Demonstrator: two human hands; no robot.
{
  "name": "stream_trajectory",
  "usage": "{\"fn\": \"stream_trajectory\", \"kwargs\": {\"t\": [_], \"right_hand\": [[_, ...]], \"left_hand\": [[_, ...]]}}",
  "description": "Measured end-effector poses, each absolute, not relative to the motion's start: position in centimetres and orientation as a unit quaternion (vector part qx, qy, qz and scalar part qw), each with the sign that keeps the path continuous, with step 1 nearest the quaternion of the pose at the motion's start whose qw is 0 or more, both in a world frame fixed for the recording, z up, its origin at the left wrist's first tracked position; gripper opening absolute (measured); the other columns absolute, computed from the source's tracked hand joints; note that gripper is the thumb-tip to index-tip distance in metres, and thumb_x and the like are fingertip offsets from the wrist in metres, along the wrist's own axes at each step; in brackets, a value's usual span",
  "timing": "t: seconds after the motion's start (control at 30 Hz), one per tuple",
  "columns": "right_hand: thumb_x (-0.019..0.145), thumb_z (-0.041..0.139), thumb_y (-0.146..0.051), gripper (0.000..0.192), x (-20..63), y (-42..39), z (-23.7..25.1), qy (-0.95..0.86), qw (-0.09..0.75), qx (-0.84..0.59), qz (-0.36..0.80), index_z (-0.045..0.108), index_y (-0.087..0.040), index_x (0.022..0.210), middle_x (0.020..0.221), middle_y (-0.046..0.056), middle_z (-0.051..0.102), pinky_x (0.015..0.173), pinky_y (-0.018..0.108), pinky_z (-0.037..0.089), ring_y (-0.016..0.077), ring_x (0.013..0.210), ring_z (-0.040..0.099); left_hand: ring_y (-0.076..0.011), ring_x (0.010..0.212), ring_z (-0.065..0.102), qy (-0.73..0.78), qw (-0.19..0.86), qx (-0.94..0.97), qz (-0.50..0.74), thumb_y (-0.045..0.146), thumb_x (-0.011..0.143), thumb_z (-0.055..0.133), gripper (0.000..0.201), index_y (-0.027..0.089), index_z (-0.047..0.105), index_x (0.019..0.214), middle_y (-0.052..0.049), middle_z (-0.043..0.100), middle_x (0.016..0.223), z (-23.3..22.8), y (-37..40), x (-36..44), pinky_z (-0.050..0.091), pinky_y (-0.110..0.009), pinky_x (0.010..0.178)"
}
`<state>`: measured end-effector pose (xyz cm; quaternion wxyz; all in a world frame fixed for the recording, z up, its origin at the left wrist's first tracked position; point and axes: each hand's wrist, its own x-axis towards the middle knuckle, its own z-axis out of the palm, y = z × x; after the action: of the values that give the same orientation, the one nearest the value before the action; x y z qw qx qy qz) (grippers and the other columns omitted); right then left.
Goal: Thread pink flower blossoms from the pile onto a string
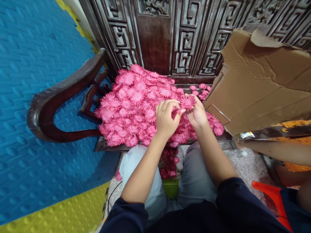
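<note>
Blue foam mat [36,81] fills the left of the frame; a torn cardboard box [262,81] stands upper right. We see pink flowers [131,106] heaped on the dark wooden chair [48,103] at centre. Our left hand [166,118] and right hand [198,115] pinch one flower [187,102], seemingly separating layers; next calls for gentle peeling. No writing readable.

A torn cardboard box [262,81] leans at the bench's right edge. A carved dark wooden screen [184,35] stands behind. Blue foam mat [31,81] covers the floor left.
</note>
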<state>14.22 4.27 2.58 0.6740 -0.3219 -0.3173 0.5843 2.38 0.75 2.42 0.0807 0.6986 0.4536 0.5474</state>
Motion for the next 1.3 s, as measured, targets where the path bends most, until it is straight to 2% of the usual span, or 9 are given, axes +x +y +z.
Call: {"fn": "stream_trajectory", "kwargs": {"t": [0.17, 0.27, 0.37, 0.57, 0.63, 0.73, 0.87, 1.1, 1.3], "right_hand": [[0.069, 0.064, -0.020, 0.006, 14.8, 4.4, 2.2, -0.379, 0.633, -0.320, 0.594, 0.060, -0.022, 0.074, 0.075, -0.002, 0.064, 0.074, 0.027, 0.053, 0.0139, 0.083, 0.063], [0.069, 0.063, -0.022, 0.006, 14.9, 4.7, 1.9, -0.386, 0.625, -0.325, 0.595, 0.061, -0.023, 0.074, 0.076, -0.002, 0.065, 0.074, 0.028, 0.053, 0.0148, 0.083, 0.062], [0.068, 0.061, -0.018, 0.008, 15.0, 4.8, 1.9, -0.387, 0.632, -0.315, 0.594, 0.062, -0.024, 0.073, 0.074, -0.003, 0.064, 0.072, 0.025, 0.052, 0.0117, 0.073, 0.058], [0.069, 0.058, -0.017, 0.007, 15.4, 4.9, 2.2, -0.389, 0.636, -0.307, 0.592, 0.059, -0.024, 0.071, 0.075, -0.003, 0.060, 0.072, 0.028, 0.050, 0.0121, 0.069, 0.054], [0.069, 0.057, -0.018, 0.006, 15.6, 4.8, 2.2, -0.379, 0.634, -0.313, 0.597, 0.059, -0.023, 0.070, 0.074, -0.002, 0.059, 0.069, 0.028, 0.049, 0.0121, 0.068, 0.053], [0.070, 0.057, -0.020, 0.003, 15.7, 4.9, 2.1, -0.387, 0.624, -0.329, 0.594, 0.057, -0.023, 0.071, 0.074, -0.002, 0.059, 0.066, 0.027, 0.049, 0.0118, 0.068, 0.053], [0.068, 0.062, -0.023, 0.010, 15.5, 5.3, 1.4, -0.402, 0.612, -0.341, 0.590, 0.053, -0.023, 0.073, 0.070, -0.003, 0.057, 0.060, 0.024, 0.047, 0.0101, 0.062, 0.053], [0.065, 0.055, -0.014, 0.012, 15.0, 5.0, 0.4, -0.290, 0.632, -0.352, 0.627, 0.046, -0.022, 0.061, 0.047, -0.008, 0.048, 0.048, 0.018, 0.046, 0.0063, 0.043, 0.046], [0.070, 0.047, -0.010, 0.017, 17.6, 3.3, -0.1, -0.234, 0.663, -0.381, 0.600, 0.041, -0.021, 0.058, 0.046, -0.008, 0.049, 0.043, 0.016, 0.043, 0.0047, 0.037, 0.041]], "left_hand": [[-0.0189, 0.088, 0.055, 0.470, 0.127, 0.694, 0.531, 0.014, 0.066, 0.067, 0.038, 0.020, 0.052, 0.100, -0.002, 0.064, 0.095, 2.8, 0.6, 2.1, 0.040, -0.033, 0.084], [-0.0177, 0.087, 0.055, 0.470, 0.132, 0.705, 0.514, 0.010, 0.067, 0.062, 0.036, 0.021, 0.055, 0.100, -0.001, 0.063, 0.093, 3.1, 0.6, 2.0, 0.042, -0.032, 0.084], [-0.0192, 0.092, 0.055, 0.474, 0.109, 0.723, 0.490, 0.009, 0.067, 0.060, 0.031, 0.021, 0.059, 0.095, -0.002, 0.062, 0.096, 3.1, 0.7, 1.9, 0.042, -0.033, 0.085], [-0.0202, 0.094, 0.055, 0.485, 0.088, 0.728, 0.476, 0.014, 0.067, 0.064, 0.034, 0.021, 0.060, 0.100, -0.003, 0.061, 0.098, 3.0, 0.6, 1.8, 0.042, -0.034, 0.085], [-0.0200, 0.092, 0.054, 0.478, 0.069, 0.733, 0.480, 0.018, 0.070, 0.066, 0.028, 0.022, 0.062, 0.097, -0.003, 0.060, 0.095, 2.9, 0.7, 1.8, 0.042, -0.034, 0.084], [-0.0185, 0.087, 0.053, 0.456, 0.026, 0.742, 0.491, 0.026, 0.076, 0.065, 0.006, 0.023, 0.065, 0.082, -0.002, 0.060, 0.089, 2.7, 0.8, 1.8, 0.040, -0.033, 0.079], [-0.0169, 0.078, 0.050, 0.442, -0.029, 0.740, 0.506, 0.030, 0.083, 0.058, 0.018, 0.020, 0.059, 0.068, -0.002, 0.060, 0.078, 2.6, 0.8, 1.9, 0.036, -0.031, 0.071], [-0.0172, 0.072, 0.048, 0.401, -0.109, 0.750, 0.514, 0.019, 0.087, 0.048, 0.019, 0.019, 0.055, 0.070, -0.003, 0.060, 0.071, 2.1, 0.4, 3.5, 0.031, -0.031, 0.067], [-0.0174, 0.069, 0.047, 0.361, -0.115, 0.783, 0.494, 0.018, 0.089, 0.042, 0.025, 0.019, 0.052, 0.066, -0.003, 0.057, 0.066, 0.4, 0.3, 6.5, 0.030, -0.031, 0.066]]}}
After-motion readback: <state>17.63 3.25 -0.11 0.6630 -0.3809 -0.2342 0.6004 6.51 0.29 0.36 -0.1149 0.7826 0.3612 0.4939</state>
